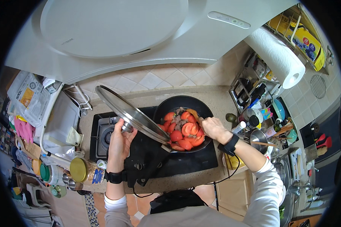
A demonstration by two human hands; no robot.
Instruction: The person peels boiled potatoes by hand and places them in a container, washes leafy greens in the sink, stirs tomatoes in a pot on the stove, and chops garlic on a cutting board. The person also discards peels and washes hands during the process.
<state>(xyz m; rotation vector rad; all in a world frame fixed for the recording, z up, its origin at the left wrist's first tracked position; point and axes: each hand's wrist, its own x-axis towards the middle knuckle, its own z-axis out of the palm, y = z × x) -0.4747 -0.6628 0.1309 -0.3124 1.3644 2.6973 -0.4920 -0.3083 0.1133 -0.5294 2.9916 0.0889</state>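
My left hand (120, 142) grips the knob of a glass lid (130, 110) with a metal rim. The lid is tilted steeply, its lower edge at the left side of a black frying pan (203, 106). Cut tomato wedges (187, 129) and pieces of browned meat (180, 111) lie in the pan. In my right hand (215, 130) is a wooden spatula (192, 113), whose head reaches in among the food at the pan's upper right. The lid hides part of the pan's left side.
The pan stands on the right of a black gas hob (199, 161); the left burner (107, 137) shows. Overhead hangs a range hood (116, 28). A gold-lidded jar (78, 169) stands left. An avocado (231, 117), a steel pot (258, 139) and a bottle rack (247, 88) are right.
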